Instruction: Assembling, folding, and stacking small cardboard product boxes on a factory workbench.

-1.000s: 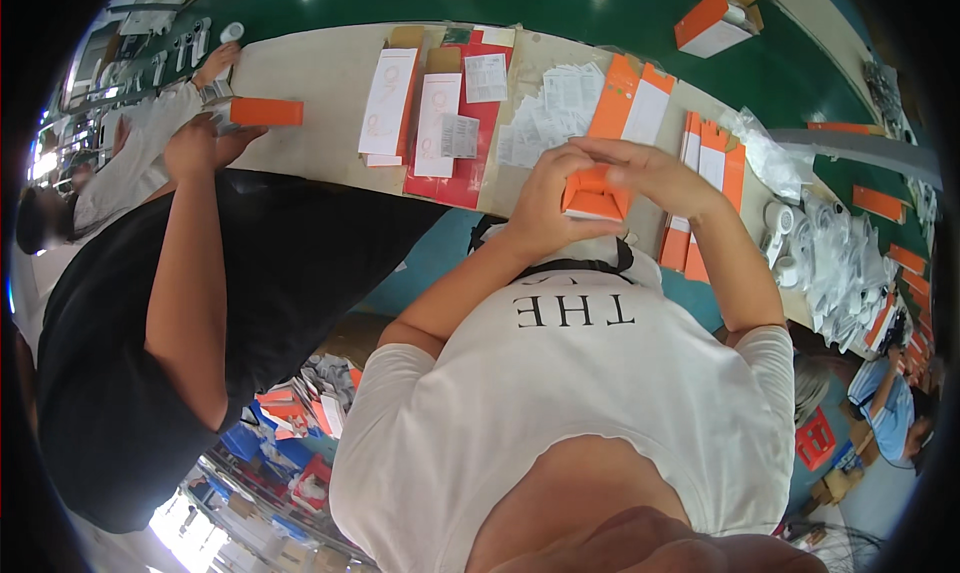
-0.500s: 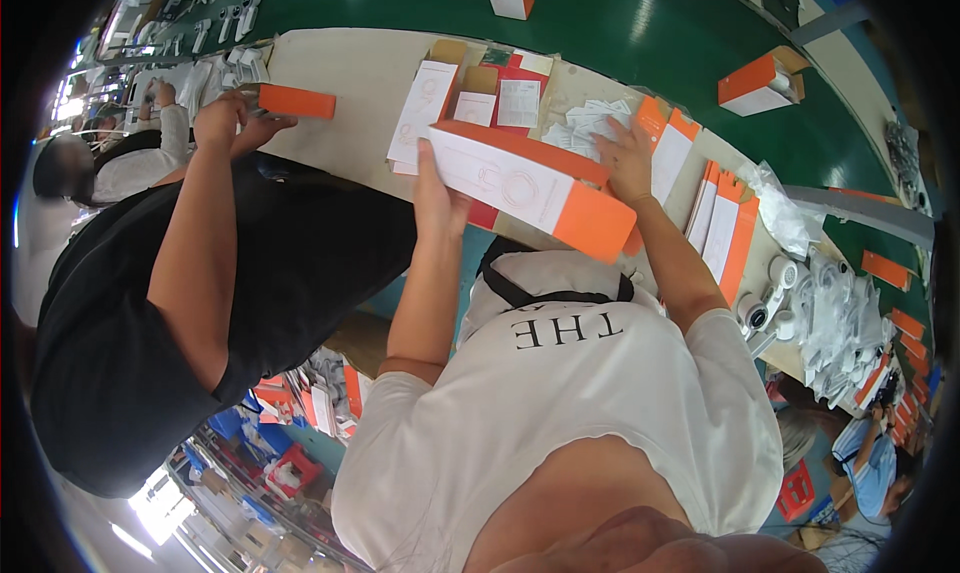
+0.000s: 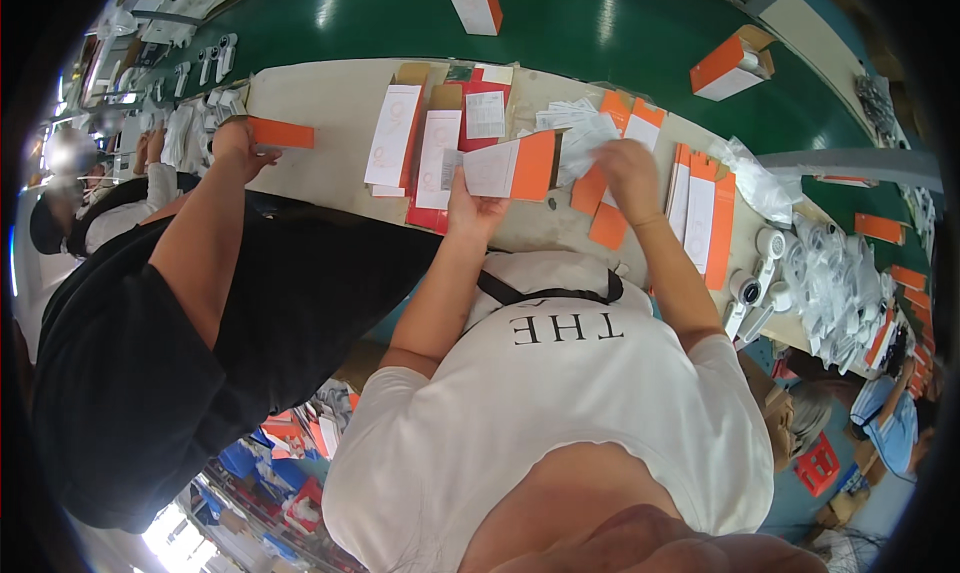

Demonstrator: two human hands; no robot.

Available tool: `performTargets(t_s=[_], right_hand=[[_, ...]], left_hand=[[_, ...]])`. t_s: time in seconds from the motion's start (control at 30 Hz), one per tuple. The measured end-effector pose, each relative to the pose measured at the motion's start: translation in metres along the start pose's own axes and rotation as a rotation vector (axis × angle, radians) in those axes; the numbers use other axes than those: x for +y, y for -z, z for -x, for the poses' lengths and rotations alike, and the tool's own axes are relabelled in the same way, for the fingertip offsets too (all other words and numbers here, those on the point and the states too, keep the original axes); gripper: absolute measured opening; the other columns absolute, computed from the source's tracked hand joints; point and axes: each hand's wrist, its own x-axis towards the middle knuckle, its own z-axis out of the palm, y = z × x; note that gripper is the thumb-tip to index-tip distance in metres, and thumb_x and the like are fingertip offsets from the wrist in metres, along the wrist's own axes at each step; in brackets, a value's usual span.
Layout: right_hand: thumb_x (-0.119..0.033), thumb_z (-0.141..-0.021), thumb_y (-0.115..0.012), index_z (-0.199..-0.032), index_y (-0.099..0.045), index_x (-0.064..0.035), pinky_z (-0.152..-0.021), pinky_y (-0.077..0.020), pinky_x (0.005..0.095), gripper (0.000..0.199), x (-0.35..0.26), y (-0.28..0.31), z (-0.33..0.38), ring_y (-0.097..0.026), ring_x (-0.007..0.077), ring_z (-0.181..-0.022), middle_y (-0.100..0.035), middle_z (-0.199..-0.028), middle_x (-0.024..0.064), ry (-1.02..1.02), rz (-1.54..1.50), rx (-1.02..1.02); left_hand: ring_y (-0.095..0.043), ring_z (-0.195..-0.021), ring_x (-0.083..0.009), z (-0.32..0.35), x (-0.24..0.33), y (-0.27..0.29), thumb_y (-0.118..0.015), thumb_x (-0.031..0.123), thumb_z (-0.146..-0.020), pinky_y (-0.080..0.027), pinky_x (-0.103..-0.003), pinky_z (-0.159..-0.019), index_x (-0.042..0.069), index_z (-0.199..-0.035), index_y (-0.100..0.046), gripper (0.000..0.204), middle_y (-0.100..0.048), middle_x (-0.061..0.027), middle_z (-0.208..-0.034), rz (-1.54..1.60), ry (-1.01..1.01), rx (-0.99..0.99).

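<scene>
White short-sleeved T-shirt with dark lettering on the chest, black strap at the neck, bare forearms

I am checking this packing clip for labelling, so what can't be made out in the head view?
- Open end of the white and orange box in the left hand: turned away, contents hidden.
- Right hand over the clear bags: fingers blurred, grip unclear.
- Far end of the co-worker's orange box: covered by their hand.
- White parts at the right rim: bent by the fisheye, too small to tell apart.
</scene>
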Motion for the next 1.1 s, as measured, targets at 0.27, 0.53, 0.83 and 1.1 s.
performTargets(t_s=[0.27, 0.53, 0.83, 1.1], right_hand=[[-0.004, -0.078, -0.06, -0.086, -0.065, -0.0036, -0.072, -0.0439, 0.0308, 0.01, -0.022, 0.031, 0.007, -0.054, 0.0223, -0.088, -0.057, -0.098, 0.0089, -0.356, -0.357, 0.298], [-0.006, -0.062, -0.061, -0.076, -0.061, -0.0062, -0.059, -0.048, 0.0307, 0.014, -0.084, 0.08, -0.035, -0.057, 0.022, -0.07, -0.059, -0.081, 0.0072, 0.394, -0.088, -0.038], [-0.006, -0.071, -0.06, -0.111, -0.053, -0.0055, -0.079, -0.0457, 0.0412, 0.041, -0.09, 0.106, -0.008, -0.055, 0.0339, -0.097, -0.055, -0.108, 0.0158, 0.38, -0.191, -0.677], [-0.023, -0.082, -0.06, -0.1, -0.06, -0.0037, -0.055, -0.045, 0.0329, 0.027, -0.049, 0.076, -0.009, -0.056, 0.0203, -0.057, -0.06, -0.069, 0.0111, -0.432, -0.524, -0.533]], left_hand=[[-0.052, -0.104, -0.0297, -0.004, 0.005, 0.01, -0.037, 0.041, -0.092, -0.042, -0.05, -0.089, 0.003, -0.118, -0.044, 0.047, -0.052, -0.0141, -0.114, -0.039, -0.009, 0.069], [-0.053, -0.104, -0.0274, 0.003, -0.019, 0.013, -0.043, 0.046, -0.088, -0.046, -0.049, -0.083, 0.01, -0.116, -0.048, 0.045, -0.054, -0.01, -0.112, -0.243, -0.016, -0.01], [-0.054, -0.099, -0.03, -0.003, -0.018, 0.033, -0.045, 0.05, -0.086, -0.05, -0.049, -0.075, 0.01, -0.116, -0.047, 0.049, -0.054, -0.0102, -0.108, -0.429, 0.095, -0.036], [-0.037, -0.117, -0.0384, 0.076, -0.007, -0.015, -0.07, 0.049, -0.062, -0.011, -0.056, -0.102, 0.01, -0.136, -0.024, 0.095, -0.031, -0.0174, -0.134, -2.081, -1.355, -0.189]])
